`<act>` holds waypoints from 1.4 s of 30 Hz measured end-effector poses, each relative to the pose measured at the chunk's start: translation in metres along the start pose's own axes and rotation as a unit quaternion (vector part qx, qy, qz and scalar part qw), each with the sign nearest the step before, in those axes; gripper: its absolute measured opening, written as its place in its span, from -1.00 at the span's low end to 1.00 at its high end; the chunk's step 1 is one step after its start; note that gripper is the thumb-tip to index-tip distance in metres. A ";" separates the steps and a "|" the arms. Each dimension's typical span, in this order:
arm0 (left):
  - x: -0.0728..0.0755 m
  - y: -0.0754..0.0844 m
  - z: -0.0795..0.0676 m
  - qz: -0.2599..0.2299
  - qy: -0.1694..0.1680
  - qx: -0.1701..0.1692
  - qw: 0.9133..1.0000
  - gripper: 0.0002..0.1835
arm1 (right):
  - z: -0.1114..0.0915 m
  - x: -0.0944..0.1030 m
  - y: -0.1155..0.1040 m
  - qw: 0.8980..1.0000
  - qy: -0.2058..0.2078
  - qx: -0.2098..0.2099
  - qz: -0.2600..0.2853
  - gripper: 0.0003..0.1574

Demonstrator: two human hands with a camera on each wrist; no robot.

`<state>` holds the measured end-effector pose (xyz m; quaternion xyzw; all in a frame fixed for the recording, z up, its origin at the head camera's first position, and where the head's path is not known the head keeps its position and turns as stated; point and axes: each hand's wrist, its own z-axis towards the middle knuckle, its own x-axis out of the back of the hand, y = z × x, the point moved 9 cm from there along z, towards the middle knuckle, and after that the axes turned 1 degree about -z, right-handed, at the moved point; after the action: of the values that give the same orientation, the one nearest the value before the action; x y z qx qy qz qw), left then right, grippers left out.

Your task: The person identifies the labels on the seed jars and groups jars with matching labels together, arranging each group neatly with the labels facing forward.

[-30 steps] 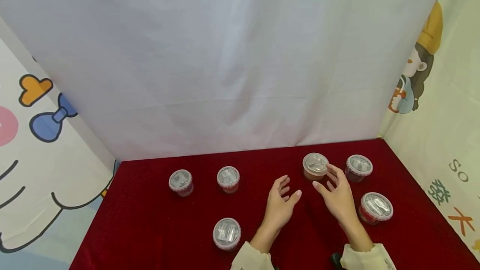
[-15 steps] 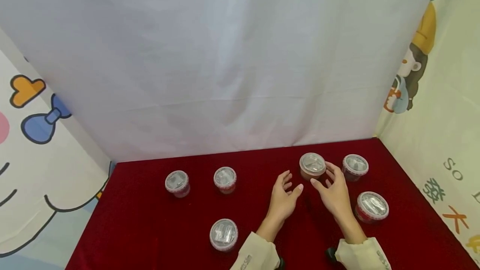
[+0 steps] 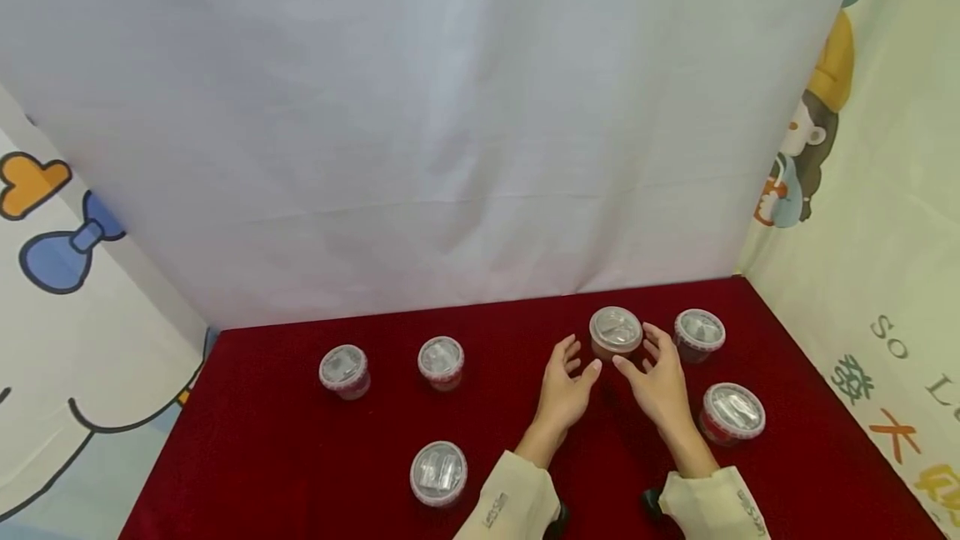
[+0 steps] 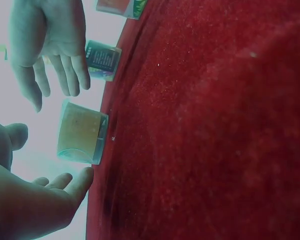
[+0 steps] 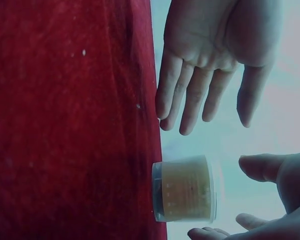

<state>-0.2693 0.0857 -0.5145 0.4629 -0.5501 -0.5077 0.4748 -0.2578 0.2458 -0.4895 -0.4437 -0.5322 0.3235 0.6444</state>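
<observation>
A clear lidded tub with light brown contents stands upright near the back of the red table. My left hand is to its front left, fingers relaxed and thumb apart, holding nothing. On its right side, my right hand has loosely bent fingers beside the tub; whether they touch it I cannot tell. In the left wrist view the brown tub stands between the left hand and the right hand. The right wrist view has the tub below my left hand.
To the right are a dark tub and a red tub. Other lidded tubs stand leftward: one at the middle back, a far-left tub and a front tub. A white curtain hangs behind the table.
The head view has shifted slightly to the right. My left hand has moved right, closer to the brown tub. The right hand stays beside it, and the tubs keep their places.
</observation>
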 end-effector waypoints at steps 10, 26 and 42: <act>-0.008 -0.003 0.011 0.003 -0.004 0.003 1.000 -0.36 | 0.007 0.001 0.004 1.000 0.007 -0.008 0.008 -0.04; -0.018 -0.008 0.026 0.012 -0.021 -0.010 1.000 -0.37 | 0.014 0.001 0.011 1.000 0.004 -0.024 0.017 -0.04; -0.023 -0.004 0.036 0.001 -0.047 -0.025 0.999 -0.33 | 0.022 -0.003 0.014 0.999 -0.009 -0.028 0.032 -0.07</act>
<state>-0.3026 0.1126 -0.5211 0.4256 -0.5594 -0.5422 0.4604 -0.2794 0.2542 -0.5025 -0.4757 -0.5324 0.3328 0.6161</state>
